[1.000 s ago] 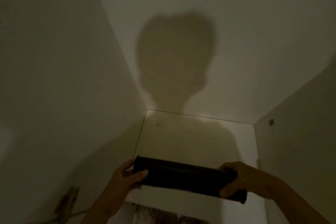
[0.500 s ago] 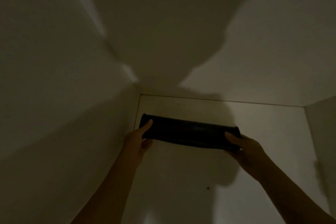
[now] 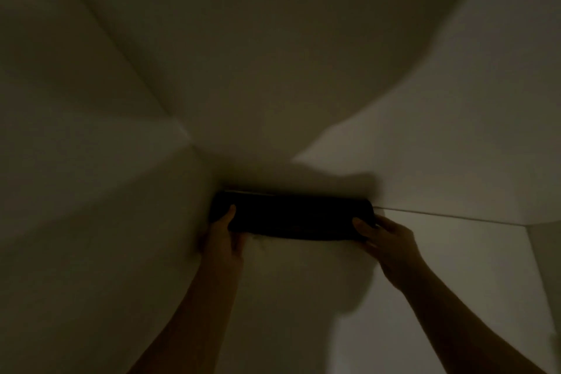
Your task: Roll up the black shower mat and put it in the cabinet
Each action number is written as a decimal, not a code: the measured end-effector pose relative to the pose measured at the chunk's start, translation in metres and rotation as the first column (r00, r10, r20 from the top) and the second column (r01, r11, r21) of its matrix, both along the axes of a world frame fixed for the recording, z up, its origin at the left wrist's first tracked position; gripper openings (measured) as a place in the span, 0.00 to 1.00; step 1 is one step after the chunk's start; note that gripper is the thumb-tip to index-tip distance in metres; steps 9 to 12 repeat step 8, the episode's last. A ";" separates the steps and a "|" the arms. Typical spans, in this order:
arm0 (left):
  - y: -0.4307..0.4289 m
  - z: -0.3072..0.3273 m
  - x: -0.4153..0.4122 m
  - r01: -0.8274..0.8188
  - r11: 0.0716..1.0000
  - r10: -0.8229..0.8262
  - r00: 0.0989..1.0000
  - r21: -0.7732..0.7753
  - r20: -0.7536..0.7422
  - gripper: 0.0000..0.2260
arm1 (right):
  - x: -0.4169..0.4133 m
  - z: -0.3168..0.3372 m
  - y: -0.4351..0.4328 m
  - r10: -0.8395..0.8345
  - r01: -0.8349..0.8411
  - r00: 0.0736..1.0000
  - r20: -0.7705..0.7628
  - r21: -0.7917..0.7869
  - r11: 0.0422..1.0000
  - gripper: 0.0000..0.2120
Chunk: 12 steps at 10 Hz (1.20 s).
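Observation:
The black shower mat [image 3: 291, 217] is rolled into a tight tube and lies crosswise deep inside the dim white cabinet, against the back wall and close to the back left corner. My left hand [image 3: 223, 237] grips its left end, thumb over the top. At the other end my right hand [image 3: 385, 240] holds the tube, fingers wrapped around it. Both forearms reach in from the lower edge of the view. Whether the roll rests on the cabinet floor [image 3: 303, 297] or hangs just above it cannot be told in the dark.
The cabinet's left wall [image 3: 91, 191] stands right beside the roll's left end. Its back wall [image 3: 425, 146] rises behind, and the right wall [image 3: 546, 252] shows at the far right. A large shadow covers much of the interior.
Both hands have pushed the rolled mat further in, from the cabinet's front to its back left corner. My view has moved closer in, and the shadow has grown.

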State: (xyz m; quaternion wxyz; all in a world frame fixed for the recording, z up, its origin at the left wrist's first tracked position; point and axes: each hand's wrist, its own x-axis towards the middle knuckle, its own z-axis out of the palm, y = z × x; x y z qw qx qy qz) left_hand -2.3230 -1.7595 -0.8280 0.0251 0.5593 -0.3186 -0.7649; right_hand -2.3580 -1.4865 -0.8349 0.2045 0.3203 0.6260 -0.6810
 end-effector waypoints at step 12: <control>0.001 0.011 -0.016 0.427 0.824 -0.261 0.869 -0.372 0.420 0.26 | -0.004 0.031 -0.002 0.554 -0.533 0.773 0.311 0.791 0.300 0.32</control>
